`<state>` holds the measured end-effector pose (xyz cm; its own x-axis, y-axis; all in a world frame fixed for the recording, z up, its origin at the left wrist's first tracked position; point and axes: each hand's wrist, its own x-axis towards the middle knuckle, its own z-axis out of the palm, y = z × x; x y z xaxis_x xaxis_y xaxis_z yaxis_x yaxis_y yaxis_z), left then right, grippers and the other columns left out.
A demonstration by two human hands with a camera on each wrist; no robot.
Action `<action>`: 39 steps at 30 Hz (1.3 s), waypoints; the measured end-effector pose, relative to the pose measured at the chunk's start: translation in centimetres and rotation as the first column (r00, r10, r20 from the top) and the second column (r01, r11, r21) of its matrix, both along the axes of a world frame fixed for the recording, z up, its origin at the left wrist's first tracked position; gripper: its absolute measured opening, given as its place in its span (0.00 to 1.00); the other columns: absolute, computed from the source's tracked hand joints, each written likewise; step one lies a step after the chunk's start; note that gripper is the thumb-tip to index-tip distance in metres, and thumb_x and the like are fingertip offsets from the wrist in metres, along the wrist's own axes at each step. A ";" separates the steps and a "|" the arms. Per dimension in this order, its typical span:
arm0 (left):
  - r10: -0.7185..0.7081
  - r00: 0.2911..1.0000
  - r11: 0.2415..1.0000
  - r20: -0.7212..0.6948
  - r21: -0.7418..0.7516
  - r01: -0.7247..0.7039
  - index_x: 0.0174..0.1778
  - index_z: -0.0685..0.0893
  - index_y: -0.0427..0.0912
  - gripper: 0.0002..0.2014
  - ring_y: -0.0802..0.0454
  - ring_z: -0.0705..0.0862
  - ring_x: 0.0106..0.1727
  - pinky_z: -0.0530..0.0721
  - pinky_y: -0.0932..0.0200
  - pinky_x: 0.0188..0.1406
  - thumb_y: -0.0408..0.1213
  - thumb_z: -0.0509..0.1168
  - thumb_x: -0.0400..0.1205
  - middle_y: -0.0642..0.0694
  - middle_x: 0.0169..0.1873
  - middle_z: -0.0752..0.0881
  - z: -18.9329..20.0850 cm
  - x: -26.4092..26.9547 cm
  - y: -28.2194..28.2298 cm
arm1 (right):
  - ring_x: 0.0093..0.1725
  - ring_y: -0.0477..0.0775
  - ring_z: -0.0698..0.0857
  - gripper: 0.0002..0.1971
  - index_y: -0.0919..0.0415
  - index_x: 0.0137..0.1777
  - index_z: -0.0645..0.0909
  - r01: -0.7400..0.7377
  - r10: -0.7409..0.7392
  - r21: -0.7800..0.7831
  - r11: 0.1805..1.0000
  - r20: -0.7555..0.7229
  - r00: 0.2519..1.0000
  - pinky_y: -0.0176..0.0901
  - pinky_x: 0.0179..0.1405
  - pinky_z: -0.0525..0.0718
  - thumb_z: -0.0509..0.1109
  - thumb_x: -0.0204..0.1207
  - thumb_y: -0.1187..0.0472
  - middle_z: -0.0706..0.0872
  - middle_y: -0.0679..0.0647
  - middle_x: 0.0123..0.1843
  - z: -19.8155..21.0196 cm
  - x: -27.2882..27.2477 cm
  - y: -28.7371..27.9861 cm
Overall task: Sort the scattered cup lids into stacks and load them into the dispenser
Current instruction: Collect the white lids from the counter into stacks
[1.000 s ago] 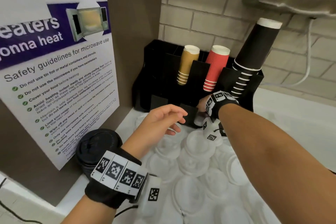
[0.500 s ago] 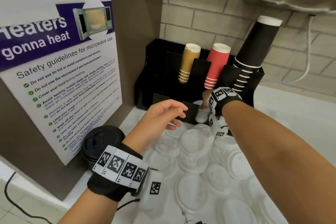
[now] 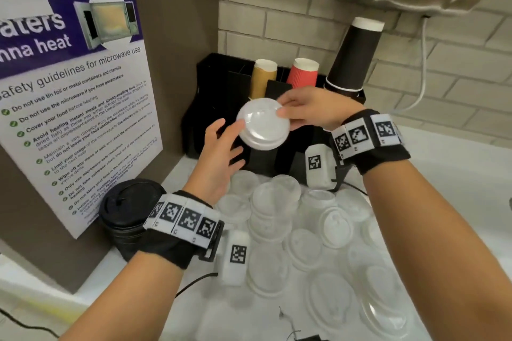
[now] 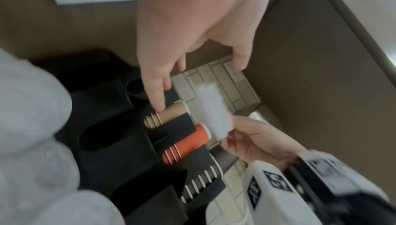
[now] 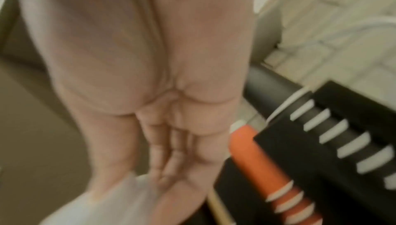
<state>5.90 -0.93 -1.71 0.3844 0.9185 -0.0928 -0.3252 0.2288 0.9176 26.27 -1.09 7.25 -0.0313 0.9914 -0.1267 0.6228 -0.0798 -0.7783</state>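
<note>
scattered lids (image 3: 304, 243) are lying across the near counter (image 3: 457, 174). your left hand (image 3: 219, 158) is reaching up with released fingers; your right hand (image 3: 313, 111) is pinching a white lid (image 3: 263, 123) before the dispenser (image 3: 219, 97) at the counter's back edge.

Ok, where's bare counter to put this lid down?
Bare white counter lies right of the right hand, beyond the black dispenser. Between the hands it is crowded with clear lids; black lids fill the left corner by the poster.
</note>
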 end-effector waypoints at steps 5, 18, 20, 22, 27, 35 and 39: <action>-0.248 0.928 0.952 0.278 -0.110 0.287 0.72 0.79 0.52 0.33 0.39 0.81 0.65 0.85 0.32 0.51 0.61 0.64 0.71 0.39 0.67 0.83 0.3 0.0 -1.1 | 0.55 0.56 0.87 0.13 0.67 0.65 0.78 -0.186 0.186 0.017 0.982 -0.207 0.961 0.45 0.57 0.87 0.64 0.82 0.67 0.87 0.63 0.56 -1.2 -2.9 -2.1; -0.005 0.976 0.997 0.217 -0.073 0.021 0.55 0.77 0.48 0.17 0.48 0.80 0.40 0.76 0.58 0.32 0.47 0.64 0.71 0.45 0.43 0.78 1.4 -3.7 0.2 | 0.54 0.52 0.84 0.15 0.62 0.62 0.82 -0.126 0.084 0.052 0.991 0.491 0.867 0.28 0.46 0.78 0.71 0.79 0.56 0.84 0.52 0.55 -4.4 -4.9 -2.2; -0.033 0.974 0.998 0.223 -0.046 0.045 0.57 0.79 0.56 0.17 0.47 0.81 0.40 0.78 0.57 0.34 0.51 0.64 0.73 0.44 0.46 0.79 1.5 -4.4 0.3 | 0.62 0.54 0.80 0.22 0.57 0.69 0.79 -0.169 0.223 -0.147 0.975 0.675 0.703 0.33 0.53 0.74 0.72 0.77 0.51 0.81 0.54 0.63 -6.0 -4.6 -2.6; -0.050 0.970 0.997 0.237 -0.042 0.062 0.61 0.79 0.61 0.15 0.45 0.81 0.41 0.81 0.55 0.35 0.53 0.62 0.78 0.42 0.52 0.78 1.5 -4.9 0.1 | 0.65 0.56 0.77 0.30 0.52 0.74 0.73 -0.129 0.282 -0.264 0.956 0.704 0.651 0.40 0.58 0.75 0.75 0.73 0.48 0.76 0.54 0.67 -7.9 -4.6 -3.0; -0.058 0.975 0.997 0.215 -0.027 0.066 0.59 0.80 0.57 0.12 0.42 0.82 0.44 0.81 0.57 0.34 0.51 0.56 0.83 0.40 0.51 0.78 1.5 -5.9 -0.2 | 0.68 0.56 0.70 0.44 0.48 0.78 0.65 -0.068 0.229 -0.250 0.966 0.704 0.673 0.54 0.65 0.78 0.81 0.63 0.44 0.69 0.54 0.68 -10.6 -5.0 -3.4; -0.078 0.978 0.996 0.191 -0.030 0.086 0.53 0.79 0.53 0.10 0.43 0.80 0.44 0.77 0.55 0.36 0.48 0.54 0.84 0.41 0.47 0.78 1.4 -6.1 -1.1 | 0.67 0.59 0.74 0.44 0.52 0.79 0.63 -0.076 0.233 -0.239 0.968 0.746 0.624 0.50 0.60 0.79 0.81 0.65 0.47 0.72 0.58 0.68 -12.6 -5.3 -3.5; -0.095 0.982 0.993 0.164 -0.048 0.104 0.62 0.79 0.52 0.16 0.42 0.80 0.46 0.78 0.54 0.37 0.49 0.52 0.84 0.41 0.54 0.77 1.0 -6.0 -1.3 | 0.65 0.56 0.77 0.37 0.52 0.74 0.70 -0.007 0.026 -0.036 0.999 0.554 0.832 0.46 0.62 0.79 0.81 0.67 0.51 0.76 0.54 0.65 -10.1 -3.7 -4.3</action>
